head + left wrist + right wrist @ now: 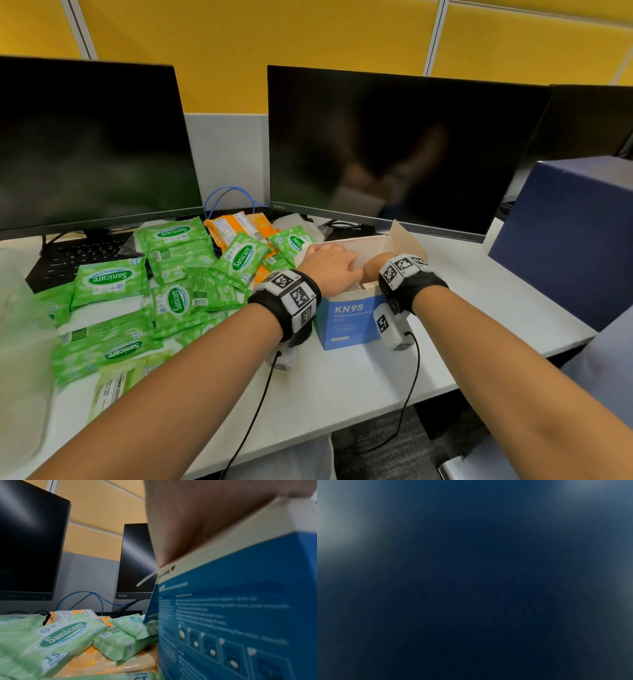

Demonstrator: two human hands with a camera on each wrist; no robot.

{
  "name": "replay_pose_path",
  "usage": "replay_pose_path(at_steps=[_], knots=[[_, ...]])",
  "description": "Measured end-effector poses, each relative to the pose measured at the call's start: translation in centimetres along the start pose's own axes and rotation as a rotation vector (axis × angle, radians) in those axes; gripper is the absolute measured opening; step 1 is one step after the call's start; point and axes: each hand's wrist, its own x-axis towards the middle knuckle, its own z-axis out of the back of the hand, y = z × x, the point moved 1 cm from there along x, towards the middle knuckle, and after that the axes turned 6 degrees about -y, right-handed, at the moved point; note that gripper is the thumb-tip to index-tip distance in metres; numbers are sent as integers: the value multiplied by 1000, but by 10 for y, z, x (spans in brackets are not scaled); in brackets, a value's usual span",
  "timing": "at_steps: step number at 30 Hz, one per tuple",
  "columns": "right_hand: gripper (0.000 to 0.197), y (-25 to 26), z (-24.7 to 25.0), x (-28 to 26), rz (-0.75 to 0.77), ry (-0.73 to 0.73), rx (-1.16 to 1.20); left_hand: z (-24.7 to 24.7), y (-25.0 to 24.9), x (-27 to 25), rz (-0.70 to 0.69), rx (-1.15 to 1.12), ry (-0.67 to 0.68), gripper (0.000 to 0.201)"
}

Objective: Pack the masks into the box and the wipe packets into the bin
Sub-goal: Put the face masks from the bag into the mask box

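Note:
The open blue and white KN95 mask box [346, 322] stands on the white desk [342, 387], its flap raised at the back right. My left hand [330, 269] reaches over the box's left rim and my right hand [375, 269] over its front rim. The fingers of both go down inside, so what they touch is hidden. Something pale [364, 285] shows inside the box between the hands. In the left wrist view the left hand's palm [197, 520] lies on the box [240, 615]. Several green wipe packets [109, 277] [56, 639] lie heaped left of the box. The right wrist view is a dark blue blur.
Orange packets [233, 226] [102, 662] lie among the green ones. Two dark monitors [394, 147] [85, 144] stand behind, with a keyboard [78, 257] and a blue cable [226, 195]. A dark blue box [565, 240] sits at the right. A translucent container [20, 342] is at the left edge.

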Motion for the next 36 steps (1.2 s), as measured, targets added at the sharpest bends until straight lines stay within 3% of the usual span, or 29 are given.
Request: replay_pose_path(at_steps=[6, 11, 15, 22, 32, 36], knots=[[44, 1, 8, -32, -22, -59, 36, 0, -1, 1, 8, -7, 24, 16], [35, 15, 12, -32, 61, 12, 44, -1, 0, 2, -1, -11, 23, 15], [22, 11, 11, -31, 22, -8, 42, -2, 1, 3, -4, -6, 19, 16], [45, 10, 7, -33, 9, -39, -83, -3, 1, 3, 3, 6, 15, 13], [50, 11, 10, -26, -23, -15, -70, -1, -2, 3, 15, 1, 31, 16], [41, 11, 14, -26, -71, 30, 6, 1, -1, 2, 18, -4, 30, 15]])
